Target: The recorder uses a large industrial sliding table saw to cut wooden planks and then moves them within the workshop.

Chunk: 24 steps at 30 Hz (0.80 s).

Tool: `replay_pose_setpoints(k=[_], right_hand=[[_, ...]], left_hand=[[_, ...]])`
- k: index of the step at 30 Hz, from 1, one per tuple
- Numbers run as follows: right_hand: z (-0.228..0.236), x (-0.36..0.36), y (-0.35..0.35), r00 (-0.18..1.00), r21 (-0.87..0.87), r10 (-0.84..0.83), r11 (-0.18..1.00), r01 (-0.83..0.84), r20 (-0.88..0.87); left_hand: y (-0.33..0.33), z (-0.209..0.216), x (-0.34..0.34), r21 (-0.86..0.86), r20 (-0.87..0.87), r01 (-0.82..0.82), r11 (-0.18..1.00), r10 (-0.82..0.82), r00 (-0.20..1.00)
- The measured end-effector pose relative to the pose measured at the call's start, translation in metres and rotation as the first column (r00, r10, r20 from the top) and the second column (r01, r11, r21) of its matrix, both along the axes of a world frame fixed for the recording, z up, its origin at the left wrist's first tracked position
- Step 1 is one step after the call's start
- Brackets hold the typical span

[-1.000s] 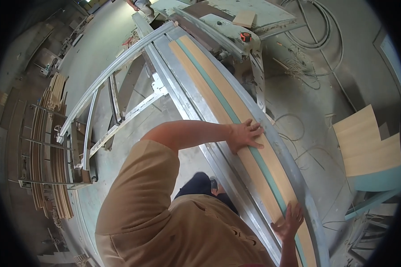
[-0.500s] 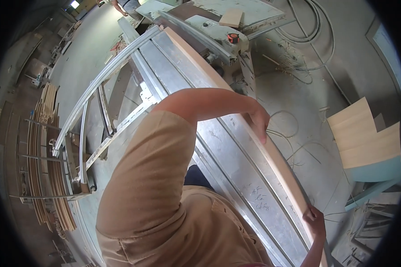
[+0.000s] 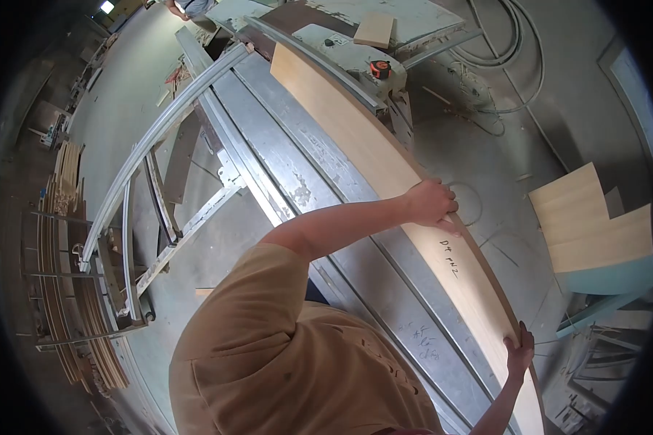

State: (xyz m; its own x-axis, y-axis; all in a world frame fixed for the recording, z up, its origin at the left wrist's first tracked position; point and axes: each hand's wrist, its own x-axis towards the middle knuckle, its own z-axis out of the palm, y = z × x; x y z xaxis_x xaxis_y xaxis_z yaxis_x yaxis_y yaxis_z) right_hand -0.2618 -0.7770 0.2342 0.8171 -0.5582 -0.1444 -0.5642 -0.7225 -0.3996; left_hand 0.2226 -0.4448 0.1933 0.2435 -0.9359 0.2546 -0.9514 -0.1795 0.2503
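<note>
Board (image 3: pixel 384 163): long, pale, tilted up on edge along metal desk (image 3: pixel 319 196), running upper centre to lower right of frame. Left hand (image 3: pixel 432 204) fingers clenched over top edge mid-length; right hand (image 3: pixel 519 355) fingers grasping edge, lower right. Risks: tipping off right side onto floor (image 3: pixel 500 181); far end striking saw (image 3: pixel 355 54), tape measure (image 3: pixel 379 69).

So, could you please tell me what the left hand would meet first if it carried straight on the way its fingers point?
Past the long pale wooden board that the left hand grips, probably only the grey concrete floor; depth is unclear.
</note>
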Motion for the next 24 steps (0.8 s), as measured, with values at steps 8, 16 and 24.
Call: replay_pose_setpoints(k=[8,16,24], right_hand=[[-0.045,0.021,-0.042,0.992,0.147,-0.110,0.982,0.119,-0.066],[-0.105,0.036,-0.073,0.986,0.047,0.077,0.996,-0.071,-0.146],[-0.125,0.058,-0.076,0.985,-0.025,0.150,0.988,-0.153,-0.088]], left_hand=[[-0.014,-0.028,0.001,0.027,0.024,-0.111,0.993,0.110,0.994],[0.016,-0.061,-0.011,-0.338,-0.096,-0.342,0.877,0.330,0.939],[0.209,-0.113,0.136,-0.248,-0.441,-0.962,-0.115,0.898,0.006]])
